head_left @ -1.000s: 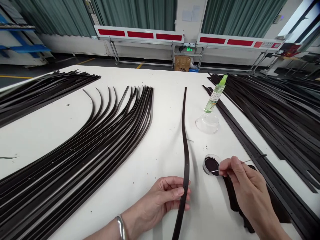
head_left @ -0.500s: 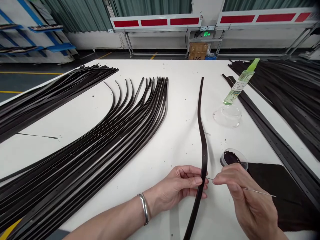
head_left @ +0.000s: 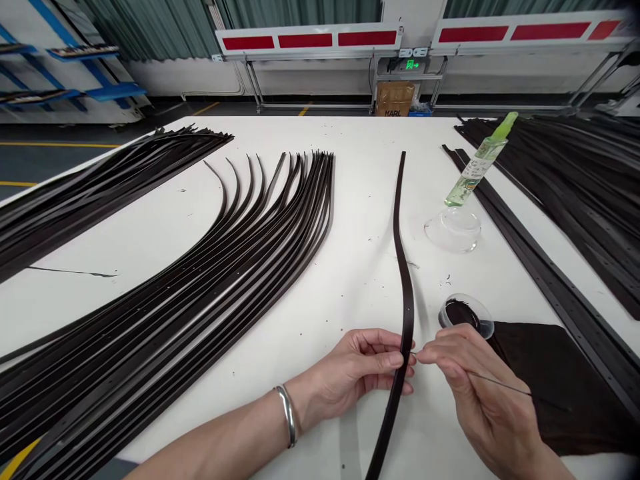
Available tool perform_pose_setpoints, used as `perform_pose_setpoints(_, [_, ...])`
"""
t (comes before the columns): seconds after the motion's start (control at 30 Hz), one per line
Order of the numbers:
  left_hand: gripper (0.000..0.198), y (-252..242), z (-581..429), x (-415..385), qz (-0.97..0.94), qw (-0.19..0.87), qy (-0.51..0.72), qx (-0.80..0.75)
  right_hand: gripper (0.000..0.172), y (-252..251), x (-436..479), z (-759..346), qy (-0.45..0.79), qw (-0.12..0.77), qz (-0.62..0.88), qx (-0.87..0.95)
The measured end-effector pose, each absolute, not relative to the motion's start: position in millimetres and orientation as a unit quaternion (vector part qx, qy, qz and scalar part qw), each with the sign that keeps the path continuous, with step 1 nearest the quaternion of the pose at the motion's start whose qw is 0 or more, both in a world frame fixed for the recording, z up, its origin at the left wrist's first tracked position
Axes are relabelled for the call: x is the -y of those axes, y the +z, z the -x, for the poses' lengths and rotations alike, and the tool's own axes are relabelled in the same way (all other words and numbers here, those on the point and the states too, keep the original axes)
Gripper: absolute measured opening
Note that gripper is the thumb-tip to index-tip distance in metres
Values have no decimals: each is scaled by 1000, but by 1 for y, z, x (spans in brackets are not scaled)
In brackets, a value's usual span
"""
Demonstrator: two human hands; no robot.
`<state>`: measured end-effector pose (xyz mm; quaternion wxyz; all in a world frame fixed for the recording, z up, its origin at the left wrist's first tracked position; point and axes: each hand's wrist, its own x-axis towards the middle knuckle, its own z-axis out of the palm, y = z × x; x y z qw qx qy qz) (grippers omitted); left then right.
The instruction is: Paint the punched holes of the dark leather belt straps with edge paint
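Note:
A long black strap [head_left: 407, 293] runs from the bottom edge up along the white table. My left hand [head_left: 367, 367], with a silver bangle on its wrist, pinches this strap between thumb and fingers. Close on its right, my right hand [head_left: 480, 387] is closed on a thin metal rod [head_left: 500, 383], held like a pen. The rod's tip meets the right edge of the strap beside my left fingertips. Just beyond my right hand stands a shallow clear dish [head_left: 463, 313] of dark liquid. A dark cloth [head_left: 565, 373] lies under and right of that hand.
Many black straps [head_left: 240, 267] fan out on the left, with another bundle [head_left: 125, 180] behind them. More straps [head_left: 565, 193] cover the right side. A green spray bottle [head_left: 477, 167] lies beside a clear lid [head_left: 453, 230]. Small dark scraps dot the table [head_left: 300, 387].
My right hand has moved slightly left, bringing the rod closer in against the strap's edge. My left hand keeps its pinch in nearly the same place. The view has shifted a little.

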<state>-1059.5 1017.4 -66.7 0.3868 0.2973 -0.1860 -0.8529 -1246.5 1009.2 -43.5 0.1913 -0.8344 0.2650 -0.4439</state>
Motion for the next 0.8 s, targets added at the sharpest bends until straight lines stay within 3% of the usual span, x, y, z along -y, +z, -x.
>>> perform_pose_setpoints(0.67, [27, -66, 1061, -1018, -308, 392, -844, 197, 30, -47, -1014, 1248, -442, 200, 826, -288])
perform_pose_setpoints(0.8, [25, -66, 1059, -1018, -304, 394, -847, 188, 27, -47, -1020, 1252, -456, 206, 772, -392])
